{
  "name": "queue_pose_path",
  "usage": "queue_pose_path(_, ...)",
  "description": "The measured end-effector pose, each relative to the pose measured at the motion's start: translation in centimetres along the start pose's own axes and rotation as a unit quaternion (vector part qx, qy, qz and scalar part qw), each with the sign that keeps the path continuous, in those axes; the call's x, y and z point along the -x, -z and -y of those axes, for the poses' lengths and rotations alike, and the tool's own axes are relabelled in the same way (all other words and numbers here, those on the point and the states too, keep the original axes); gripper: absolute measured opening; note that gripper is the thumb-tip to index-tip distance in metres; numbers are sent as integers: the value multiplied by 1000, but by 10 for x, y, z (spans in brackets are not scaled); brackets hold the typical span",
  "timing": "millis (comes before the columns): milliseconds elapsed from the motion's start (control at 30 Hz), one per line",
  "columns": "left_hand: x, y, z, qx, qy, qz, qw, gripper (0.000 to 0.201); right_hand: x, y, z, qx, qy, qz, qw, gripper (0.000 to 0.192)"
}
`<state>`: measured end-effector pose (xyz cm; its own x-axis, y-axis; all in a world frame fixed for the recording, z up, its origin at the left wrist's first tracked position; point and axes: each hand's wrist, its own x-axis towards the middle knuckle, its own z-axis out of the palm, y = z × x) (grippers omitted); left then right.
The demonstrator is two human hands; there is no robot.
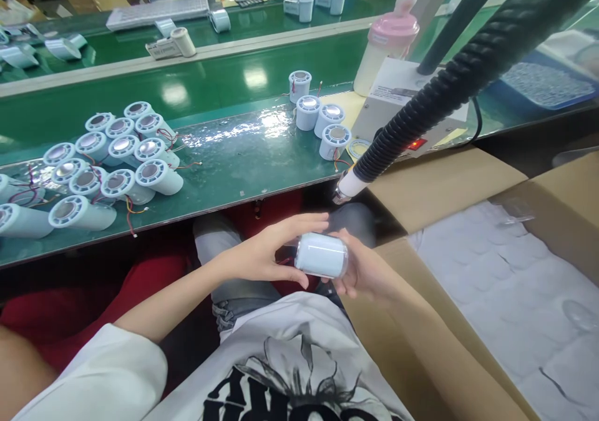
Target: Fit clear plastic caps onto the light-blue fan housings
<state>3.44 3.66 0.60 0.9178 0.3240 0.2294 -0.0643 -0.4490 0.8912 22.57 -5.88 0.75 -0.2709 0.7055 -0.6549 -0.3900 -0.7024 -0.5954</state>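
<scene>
Low in the centre of the frame, both hands held one pale blue cylindrical unit (321,255) above the person's lap, clear of the green counter (243,159). The left hand (266,256) closed its grip on the unit's near end, thumb below and fingers spread over the top; the right hand (362,271) cupped the far end from beneath, fingers curled against it. Just above the unit, the white nozzle (350,186) of a black corrugated hose (449,78) hung near the counter's edge. At left of the frame a cluster of like units (112,159) lay on their sides with thin red and yellow wires (133,212) trailing; four more units (321,112) stood upright at centre. An open cardboard box (449,184) lined with white padding (515,284) sat at right. The likeliest mishap was a slip: the casing looked smooth and the hold was by fingertips over open lap, so a loosened pinch could have dropped it to the floor. The loose wires could also have snagged on a finger or the nozzle.
</scene>
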Motion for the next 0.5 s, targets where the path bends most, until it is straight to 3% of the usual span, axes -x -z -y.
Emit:
queue_pose_path(133, 5, -3, -4, 6, 0, 12, 1000, 71, 5, -3, 3, -13, -88, 35, 995, 69)
queue_pose_path(233, 11, -7, -12, 84, 79, -15, 993, 72, 8, 2, -3, 22, -58, 87, 994, 73)
queue_pose_path(267, 13, -9, -15, 113, 112, -26, 987, 71, 9, 4, -7, 45, -5, 90, 995, 70)
queue_pose_path(333, 15, -10, -21, 154, 158, -43, 975, 70, 12, 9, -13, 121, 163, 56, 978, 61)
queue_pose_path(367, 16, -11, -23, 166, 169, -50, 970, 70, 14, 12, -16, 180, 262, 31, 948, 61)
queue_pose_path(433, 17, -10, -25, 184, 176, -55, 965, 71, 17, 15, -19, 306, 417, 1, 856, 65)
queue_pose_path(467, 18, -9, -26, 188, 172, -53, 966, 72, 18, 15, -20, 354, 455, -1, 817, 64)
queue_pose_path(500, 18, -9, -25, 183, 162, -48, 969, 74, 20, 15, -21, 376, 467, 1, 800, 61)
